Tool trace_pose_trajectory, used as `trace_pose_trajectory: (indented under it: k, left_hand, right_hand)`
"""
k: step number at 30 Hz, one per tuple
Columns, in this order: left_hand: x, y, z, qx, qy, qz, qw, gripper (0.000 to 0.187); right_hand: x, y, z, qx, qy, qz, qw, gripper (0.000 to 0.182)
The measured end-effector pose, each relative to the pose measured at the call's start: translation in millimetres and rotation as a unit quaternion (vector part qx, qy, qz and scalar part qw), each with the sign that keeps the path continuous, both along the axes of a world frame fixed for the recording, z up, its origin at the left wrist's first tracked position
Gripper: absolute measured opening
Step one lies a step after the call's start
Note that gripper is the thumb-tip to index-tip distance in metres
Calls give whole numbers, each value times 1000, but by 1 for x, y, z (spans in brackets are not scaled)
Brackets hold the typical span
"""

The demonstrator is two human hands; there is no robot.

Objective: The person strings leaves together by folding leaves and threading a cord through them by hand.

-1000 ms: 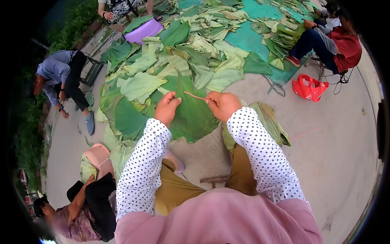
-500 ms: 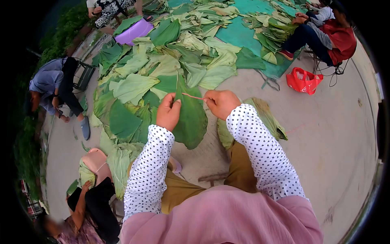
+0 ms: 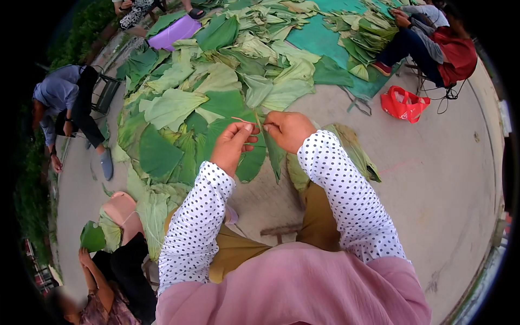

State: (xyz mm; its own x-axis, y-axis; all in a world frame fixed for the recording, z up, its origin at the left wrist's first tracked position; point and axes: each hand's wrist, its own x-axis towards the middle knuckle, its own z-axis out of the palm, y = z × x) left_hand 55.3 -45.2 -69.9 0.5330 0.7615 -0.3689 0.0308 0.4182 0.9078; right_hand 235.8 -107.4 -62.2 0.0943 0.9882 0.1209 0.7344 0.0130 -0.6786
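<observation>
My left hand [image 3: 234,146] pinches a thin pink string [image 3: 241,119] between thumb and forefinger, its other fingers bent and a little apart. Touching it on the right, my right hand [image 3: 290,130] is closed at the edge of a green leaf [image 3: 273,154], which hangs down from the fingertips in a narrow fold. Behind my left hand spreads a large heap of green and yellowish leaves [image 3: 173,108]. A folded bundle of leaves [image 3: 352,149] lies by my right forearm, near my knee.
A purple basin [image 3: 174,33] stands at the upper left, a pink one [image 3: 122,211] at the lower left. A red bag [image 3: 403,104] sits on the concrete at the right, near a green sheet [image 3: 319,40]. Several people sit around on low seats.
My hands have come together, and the string now points up to the left from my left hand. The leaf has turned edge-on beneath my right hand. The person at lower left has raised a leaf.
</observation>
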Motion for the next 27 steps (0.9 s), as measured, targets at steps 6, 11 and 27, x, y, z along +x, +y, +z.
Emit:
trace_pose_trajectory:
  k: [6, 11, 27]
  left_hand:
    - [2, 2, -18, -85, -73, 16, 994, 13]
    - [12, -1, -11, -46, -68, 13, 997, 13]
    - [10, -4, -5, -48, -114, -13, 992, 13]
  right_hand:
    - [-6, -5, -1, 106, 86, 15, 991, 31]
    - [0, -8, 11, 90, 29, 83, 992, 40]
    - [130, -121, -111, -117, 385, -200, 893, 27]
